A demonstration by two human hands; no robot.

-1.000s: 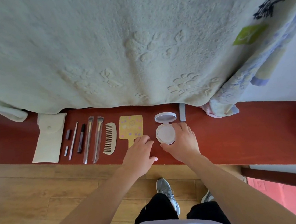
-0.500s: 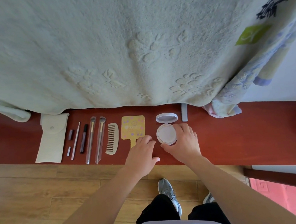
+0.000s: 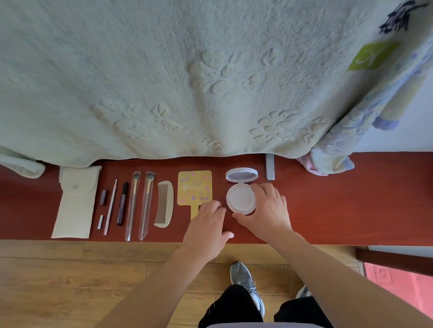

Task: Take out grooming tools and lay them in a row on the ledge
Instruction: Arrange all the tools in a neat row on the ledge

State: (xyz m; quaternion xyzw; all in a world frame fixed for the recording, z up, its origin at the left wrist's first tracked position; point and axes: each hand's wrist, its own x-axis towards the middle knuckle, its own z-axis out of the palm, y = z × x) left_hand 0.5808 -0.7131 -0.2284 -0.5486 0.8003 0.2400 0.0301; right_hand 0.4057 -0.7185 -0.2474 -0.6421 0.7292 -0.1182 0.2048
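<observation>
Grooming tools lie in a row on the red ledge (image 3: 347, 203). From left: a white pouch (image 3: 74, 205), small caps, a thin stick, a dark pen (image 3: 122, 204), two wrapped brushes (image 3: 140, 203), a comb (image 3: 164, 202), a yellow hand mirror (image 3: 195, 190), an open white compact (image 3: 241, 197) and a small grey bar (image 3: 270, 166). My right hand (image 3: 267, 213) grips the compact's base, fingers on its right rim and thumb at its near edge. My left hand (image 3: 207, 226) rests with its fingers on the mirror's handle, covering it.
A pale green blanket (image 3: 173, 69) hangs over the ledge's back edge, with a patterned towel (image 3: 326, 156) at the right. Wooden floor (image 3: 49, 283) lies below the ledge, with my shoes and legs near the bottom centre. A pink mat (image 3: 422, 300) shows at the lower right.
Both hands stay by the compact and the mirror handle with hardly any shift. The view has drifted slightly.
</observation>
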